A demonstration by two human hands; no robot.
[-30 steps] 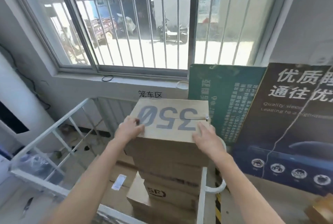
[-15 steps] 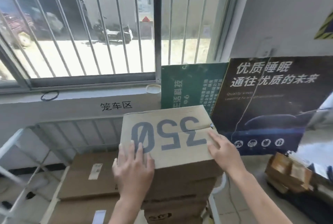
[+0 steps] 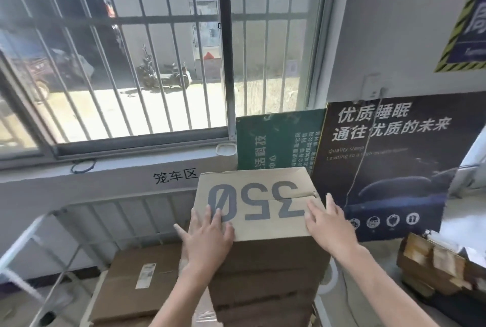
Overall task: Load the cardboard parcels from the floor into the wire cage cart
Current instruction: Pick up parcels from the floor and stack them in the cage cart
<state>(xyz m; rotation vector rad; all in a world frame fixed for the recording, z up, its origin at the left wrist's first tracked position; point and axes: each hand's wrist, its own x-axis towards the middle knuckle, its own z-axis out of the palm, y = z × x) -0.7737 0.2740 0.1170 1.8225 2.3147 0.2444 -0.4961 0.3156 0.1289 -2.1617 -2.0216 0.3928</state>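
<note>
A cardboard parcel printed "350" (image 3: 259, 189) sits on top of a stack of brown parcels (image 3: 265, 282) inside the white wire cage cart (image 3: 39, 224). My left hand (image 3: 207, 240) lies flat with spread fingers on the near left corner of its lid. At the lid's near right edge, my right hand (image 3: 328, 224) rests with fingers straight. A lower, flat parcel with a white label (image 3: 139, 279) lies in the cart to the left of the stack.
A barred window (image 3: 157, 50) and sill stand behind the cart. A green sign (image 3: 273, 139) and a dark poster (image 3: 389, 158) lean on the wall to the right. More cardboard parcels (image 3: 434, 266) lie on the floor at the far right.
The view has swung right and closer. My left hand has slid from the parcel's far left corner to its near left corner and flattened; the right hand stays at the right edge.
</note>
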